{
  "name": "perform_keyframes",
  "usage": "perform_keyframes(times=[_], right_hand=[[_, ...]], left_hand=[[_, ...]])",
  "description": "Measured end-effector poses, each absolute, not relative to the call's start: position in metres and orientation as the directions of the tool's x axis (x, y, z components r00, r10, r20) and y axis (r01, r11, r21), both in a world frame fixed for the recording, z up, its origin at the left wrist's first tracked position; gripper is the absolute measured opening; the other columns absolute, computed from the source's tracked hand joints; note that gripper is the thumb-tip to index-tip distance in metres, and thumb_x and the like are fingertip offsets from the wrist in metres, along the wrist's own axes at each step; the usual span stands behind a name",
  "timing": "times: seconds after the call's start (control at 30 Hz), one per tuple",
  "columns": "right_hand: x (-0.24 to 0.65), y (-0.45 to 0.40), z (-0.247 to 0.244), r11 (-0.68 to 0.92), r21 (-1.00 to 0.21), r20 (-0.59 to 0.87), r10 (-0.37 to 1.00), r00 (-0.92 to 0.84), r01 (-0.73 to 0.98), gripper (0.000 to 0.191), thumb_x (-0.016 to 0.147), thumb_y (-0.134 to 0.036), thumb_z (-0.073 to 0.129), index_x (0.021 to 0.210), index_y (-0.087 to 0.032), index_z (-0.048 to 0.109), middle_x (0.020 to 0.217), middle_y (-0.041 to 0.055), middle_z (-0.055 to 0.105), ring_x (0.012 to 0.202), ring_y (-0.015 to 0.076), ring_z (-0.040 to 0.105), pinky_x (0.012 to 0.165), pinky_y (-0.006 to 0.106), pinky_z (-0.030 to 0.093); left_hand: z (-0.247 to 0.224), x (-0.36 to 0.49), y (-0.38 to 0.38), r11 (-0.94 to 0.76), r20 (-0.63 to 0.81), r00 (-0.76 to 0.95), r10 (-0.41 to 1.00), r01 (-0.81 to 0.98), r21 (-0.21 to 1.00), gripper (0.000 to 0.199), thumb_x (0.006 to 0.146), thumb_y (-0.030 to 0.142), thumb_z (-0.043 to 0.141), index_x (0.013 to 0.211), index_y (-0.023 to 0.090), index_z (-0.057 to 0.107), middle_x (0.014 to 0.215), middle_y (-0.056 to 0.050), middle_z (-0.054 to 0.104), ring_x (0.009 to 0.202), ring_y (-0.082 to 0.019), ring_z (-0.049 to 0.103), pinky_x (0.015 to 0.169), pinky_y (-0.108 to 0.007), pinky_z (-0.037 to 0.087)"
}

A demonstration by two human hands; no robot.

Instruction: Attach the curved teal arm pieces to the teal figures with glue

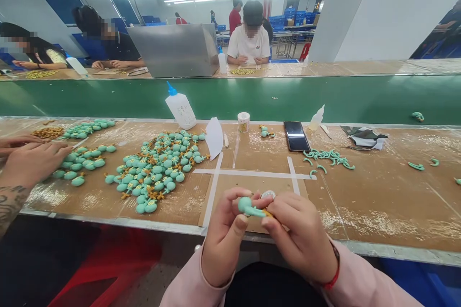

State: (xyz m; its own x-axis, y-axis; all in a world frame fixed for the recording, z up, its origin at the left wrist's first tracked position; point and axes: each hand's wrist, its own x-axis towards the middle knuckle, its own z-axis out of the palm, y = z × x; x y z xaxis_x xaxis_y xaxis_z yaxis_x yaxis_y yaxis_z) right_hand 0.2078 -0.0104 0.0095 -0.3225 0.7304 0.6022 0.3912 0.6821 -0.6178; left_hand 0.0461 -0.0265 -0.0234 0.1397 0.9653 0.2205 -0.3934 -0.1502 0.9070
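Far left, a co-worker's hand (34, 165) hovers near rounded matte teal figures (158, 170), heaped with small gold-coloured bits (153, 172) on a brown cardboard-topped bench (374, 201). A white plastic squeeze bottle (180, 108) with a blue nozzle stands behind them. At lower centre, the left hand (225, 237) and right hand (298, 235) pinch a single teal piece (248, 207) between their fingertips, just above a taped square (252, 196). Right, a smartphone (296, 136) lies near curved teal strips (326, 156).
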Motion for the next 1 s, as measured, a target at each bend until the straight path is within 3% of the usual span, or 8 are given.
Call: perform_keyframes(times=[0.13, 0.27, 0.37, 0.57, 0.7, 0.9, 1.0], right_hand=[[0.209, -0.004, 0.01, 0.549, -0.772, 0.446, 0.827, -0.343, 0.321, 0.041, 0.101, -0.03, 0.04, 0.062, -0.019, 0.048, 0.055, -0.0026, 0.045, 0.055, 0.0111, 0.047, 0.056, 0.024, 0.034], [0.211, 0.001, 0.009, 0.544, -0.75, 0.43, 0.833, -0.348, 0.376, 0.029, 0.099, -0.03, 0.046, 0.075, -0.018, 0.059, 0.065, -0.0004, 0.057, 0.062, 0.0125, 0.052, 0.059, 0.025, 0.037], [0.213, 0.006, 0.01, 0.579, -0.694, 0.466, 0.815, -0.345, 0.429, 0.015, 0.097, -0.026, 0.051, 0.092, -0.018, 0.063, 0.077, 0.0027, 0.064, 0.072, 0.0152, 0.057, 0.066, 0.028, 0.041], [0.215, 0.023, 0.013, 0.678, -0.536, 0.475, 0.734, -0.485, 0.503, 0.007, 0.094, -0.022, 0.055, 0.094, -0.018, 0.062, 0.074, 0.0021, 0.062, 0.068, 0.0163, 0.053, 0.063, 0.029, 0.037], [0.211, 0.035, 0.015, 0.728, -0.434, 0.482, 0.686, -0.546, 0.531, 0.009, 0.094, -0.021, 0.054, 0.098, -0.017, 0.061, 0.073, 0.0027, 0.061, 0.067, 0.0176, 0.051, 0.061, 0.03, 0.034], [0.201, 0.05, 0.012, 0.824, -0.182, 0.446, 0.556, -0.701, 0.537, 0.022, 0.095, -0.019, 0.047, 0.075, -0.018, 0.056, 0.065, 0.0029, 0.057, 0.061, 0.0178, 0.046, 0.059, 0.032, 0.033], [0.207, 0.079, 0.003, 0.842, -0.124, 0.425, 0.523, -0.739, 0.524, 0.026, 0.098, -0.021, 0.043, 0.077, -0.018, 0.058, 0.066, 0.0034, 0.059, 0.061, 0.0177, 0.049, 0.06, 0.032, 0.034]], left_hand=[[-0.023, 0.043, -0.019, -0.163, 0.204, 0.123, 0.971, -0.281, 0.946, 0.02, 0.094, 0.032, 0.057, 0.112, 0.024, 0.061, 0.108, -0.008, 0.074, 0.106, -0.024, 0.066, 0.097, -0.039, 0.046], [-0.024, 0.039, -0.011, -0.145, 0.154, 0.017, 0.988, -0.242, 0.959, 0.023, 0.088, 0.038, 0.065, 0.103, 0.022, 0.066, 0.093, -0.005, 0.072, 0.084, -0.02, 0.063, 0.077, -0.029, 0.048], [-0.027, 0.037, -0.007, -0.067, 0.058, -0.042, 0.997, -0.284, 0.957, 0.026, 0.086, 0.043, 0.066, 0.099, 0.021, 0.066, 0.086, -0.003, 0.069, 0.075, -0.016, 0.057, 0.069, -0.027, 0.044], [-0.032, 0.033, 0.004, -0.035, 0.015, -0.06, 0.998, -0.343, 0.939, 0.027, 0.086, 0.045, 0.065, 0.093, 0.019, 0.065, 0.074, -0.001, 0.06, 0.064, -0.013, 0.045, 0.061, -0.025, 0.037], [-0.036, 0.028, 0.013, -0.005, -0.007, -0.037, 0.999, -0.326, 0.945, 0.031, 0.085, 0.049, 0.065, 0.088, 0.018, 0.064, 0.073, -0.001, 0.059, 0.063, -0.013, 0.045, 0.06, -0.026, 0.037], [-0.038, 0.022, 0.027, 0.043, -0.052, -0.035, 0.998, -0.217, 0.975, 0.027, 0.082, 0.044, 0.07, 0.08, 0.019, 0.061, 0.068, 0.001, 0.058, 0.062, -0.014, 0.049, 0.059, -0.025, 0.039], [-0.035, 0.003, 0.042, -0.004, 0.005, 0.011, 1.0, -0.045, 0.999, 0.028, 0.083, 0.047, 0.066, 0.083, 0.019, 0.064, 0.07, -0.001, 0.061, 0.065, -0.017, 0.054, 0.061, -0.028, 0.042]])
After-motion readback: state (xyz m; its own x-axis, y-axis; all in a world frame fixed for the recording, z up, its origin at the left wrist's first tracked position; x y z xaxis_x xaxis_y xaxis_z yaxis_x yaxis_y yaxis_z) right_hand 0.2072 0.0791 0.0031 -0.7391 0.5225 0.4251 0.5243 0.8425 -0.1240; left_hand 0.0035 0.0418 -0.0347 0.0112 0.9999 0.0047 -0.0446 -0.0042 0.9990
